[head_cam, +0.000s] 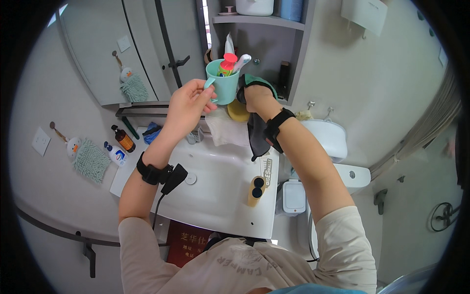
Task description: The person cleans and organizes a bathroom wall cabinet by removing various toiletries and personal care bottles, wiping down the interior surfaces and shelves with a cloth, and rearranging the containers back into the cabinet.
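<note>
My left hand (192,97) grips the handle of a mint-green plastic mug (226,89) and holds it up before the open wall shelf. Inside the mug stand a red-capped tube (226,66), a toothbrush (242,62) and a white tube (229,45). Just right of the mug, my right hand (257,96) is at the lower compartment with a green and dark grey cloth (259,137). The cloth wraps over the fingers, hiding them, and its grey part hangs down. A white ribbed towel (227,126) and a round yellow item (238,111) sit below the mug.
Below is a white washbasin (216,183); a beige two-capped container (256,191) stands on its right rim. Two pump bottles, one white (116,154) and one brown (123,139), stand at the left. A mirror cabinet (110,55) and a grey shelf unit (299,66) rise behind.
</note>
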